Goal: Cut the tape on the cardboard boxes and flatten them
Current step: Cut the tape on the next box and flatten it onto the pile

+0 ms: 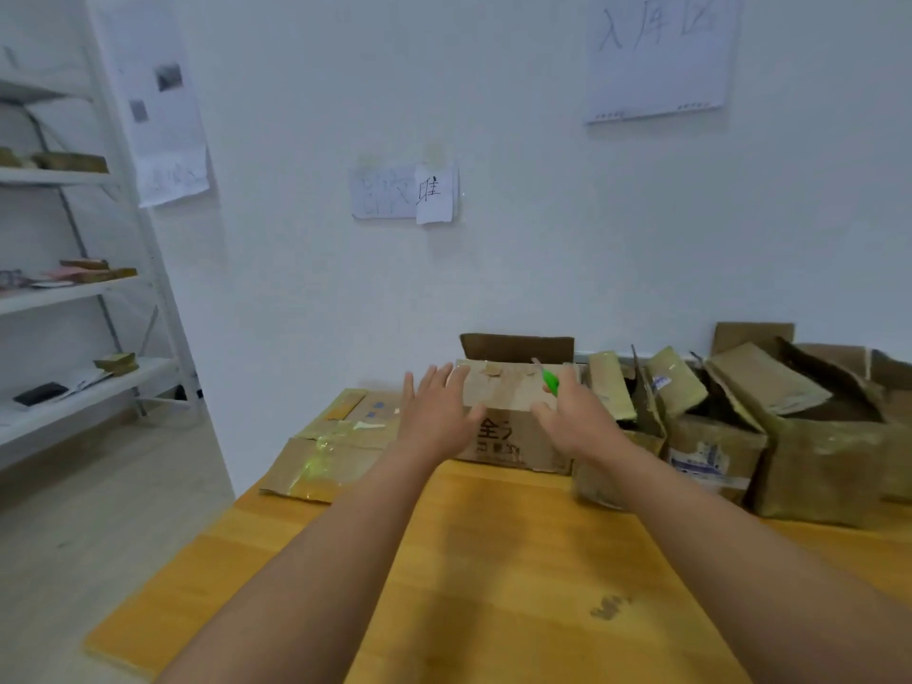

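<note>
A cardboard box (508, 439) with black print on its front stands at the far side of the yellow table (493, 560). Its near top flap is folded down and its far flap stands up. My left hand (437, 412) lies on the left end of the top flap with fingers spread. My right hand (575, 412) is at the flap's right end, and a green-handled cutter (549, 380) sticks up from it, held against the palm. A flattened box (335, 446) with shiny tape lies on the table's left corner.
Several opened, crumpled cardboard boxes (770, 436) crowd the table's far right, close to my right hand. A white wall with paper notes rises just behind the table. A white metal shelf rack (89, 288) stands at the left across bare floor.
</note>
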`<move>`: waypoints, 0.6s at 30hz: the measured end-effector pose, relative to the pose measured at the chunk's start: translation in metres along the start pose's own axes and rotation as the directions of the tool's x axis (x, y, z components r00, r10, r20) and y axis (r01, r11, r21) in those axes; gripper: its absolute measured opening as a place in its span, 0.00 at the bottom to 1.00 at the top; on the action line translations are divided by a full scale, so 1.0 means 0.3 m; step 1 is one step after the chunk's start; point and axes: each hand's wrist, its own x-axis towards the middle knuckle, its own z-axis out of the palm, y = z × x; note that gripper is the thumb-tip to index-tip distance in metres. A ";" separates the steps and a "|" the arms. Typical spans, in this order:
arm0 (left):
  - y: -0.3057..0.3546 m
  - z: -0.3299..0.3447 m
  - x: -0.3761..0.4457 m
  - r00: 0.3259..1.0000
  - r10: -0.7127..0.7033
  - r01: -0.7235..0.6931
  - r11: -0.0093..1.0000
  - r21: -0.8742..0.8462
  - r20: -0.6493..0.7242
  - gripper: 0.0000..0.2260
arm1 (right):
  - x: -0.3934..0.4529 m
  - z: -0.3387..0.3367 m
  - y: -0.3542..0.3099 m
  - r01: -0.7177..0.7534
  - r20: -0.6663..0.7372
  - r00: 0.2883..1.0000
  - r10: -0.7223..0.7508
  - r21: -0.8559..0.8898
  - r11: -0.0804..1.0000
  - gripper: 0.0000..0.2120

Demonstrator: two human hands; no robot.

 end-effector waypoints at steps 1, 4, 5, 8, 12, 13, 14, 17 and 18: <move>0.022 -0.002 0.003 1.000 0.009 -0.009 1.000 -0.003 -0.006 0.28 | -0.002 -0.020 0.010 0.000 -0.005 1.000 0.000 0.000 1.000 0.14; 0.076 0.016 0.015 0.999 0.033 -0.033 0.999 -0.025 -0.006 0.27 | -0.010 -0.048 0.045 -0.001 -0.011 1.000 0.001 -0.002 1.000 0.16; 0.089 0.030 0.019 0.999 0.040 -0.040 0.999 -0.029 0.001 0.27 | -0.011 -0.052 0.057 -0.002 -0.015 1.000 0.002 -0.007 1.000 0.16; 0.111 0.089 0.039 0.998 0.051 -0.050 0.998 -0.027 0.025 0.27 | -0.002 -0.043 0.101 0.006 -0.015 1.000 -0.007 -0.033 0.999 0.16; 0.096 0.182 0.072 0.997 0.057 -0.055 0.998 -0.023 0.052 0.28 | 0.018 -0.019 0.178 0.021 -0.104 0.994 -0.042 -0.196 0.980 0.14; 0.087 0.206 0.083 0.996 0.061 -0.060 0.998 -0.011 0.064 0.29 | 0.022 -0.013 0.201 0.022 -0.137 0.989 -0.053 -0.221 0.975 0.13; 0.079 0.234 0.096 0.994 0.065 -0.066 0.998 0.006 0.082 0.30 | 0.026 -0.008 0.223 0.025 -0.159 0.985 -0.064 -0.239 0.971 0.13; 0.068 0.313 0.142 0.988 0.091 -0.099 0.993 0.059 0.128 0.34 | 0.040 0.006 0.277 0.060 -0.157 0.981 -0.113 -0.309 0.949 0.09; 0.069 0.337 0.159 0.985 0.113 -0.122 0.990 0.071 0.127 0.35 | 0.046 0.013 0.291 0.079 -0.147 0.980 -0.136 -0.338 0.938 0.08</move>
